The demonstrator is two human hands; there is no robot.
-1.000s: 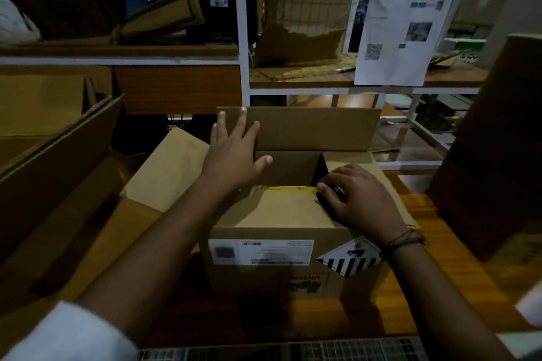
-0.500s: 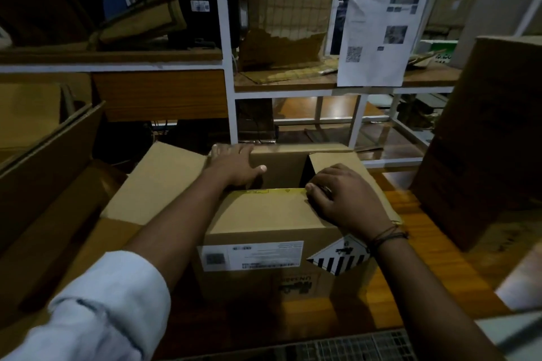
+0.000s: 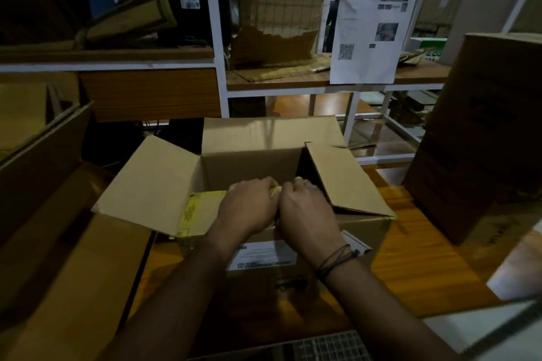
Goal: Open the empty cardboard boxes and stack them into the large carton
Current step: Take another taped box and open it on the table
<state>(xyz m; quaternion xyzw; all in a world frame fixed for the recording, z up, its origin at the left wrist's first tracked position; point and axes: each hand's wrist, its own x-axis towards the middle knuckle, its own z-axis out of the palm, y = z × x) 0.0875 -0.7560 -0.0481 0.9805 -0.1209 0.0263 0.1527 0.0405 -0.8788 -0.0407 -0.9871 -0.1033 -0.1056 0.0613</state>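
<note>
A brown cardboard box (image 3: pixel 252 167) stands on the wooden table in front of me, its top open. Its left flap (image 3: pixel 152 184) lies spread outward, the far flap (image 3: pixel 272 133) stands up, and the right flap (image 3: pixel 346 179) tilts up and out. My left hand (image 3: pixel 249 208) and my right hand (image 3: pixel 305 208) sit side by side on the near flap, both closed over its edge with the yellow tape. The near flap is mostly hidden under my hands. A white label (image 3: pixel 261 255) is on the box's front. A large carton (image 3: pixel 58 243) lies open at my left.
A tall closed carton (image 3: pixel 481 138) stands close on the right. A white metal shelf frame (image 3: pixel 217 38) with wooden boards runs across the back, holding flattened cardboard, a black device and a hanging printed sheet (image 3: pixel 369 29). The orange wooden tabletop (image 3: pixel 410 258) shows right of the box.
My left hand came back from the far flap to the near flap beside my right hand. The far flap, pressed down before, now stands up, and the side flaps have spread outward.
</note>
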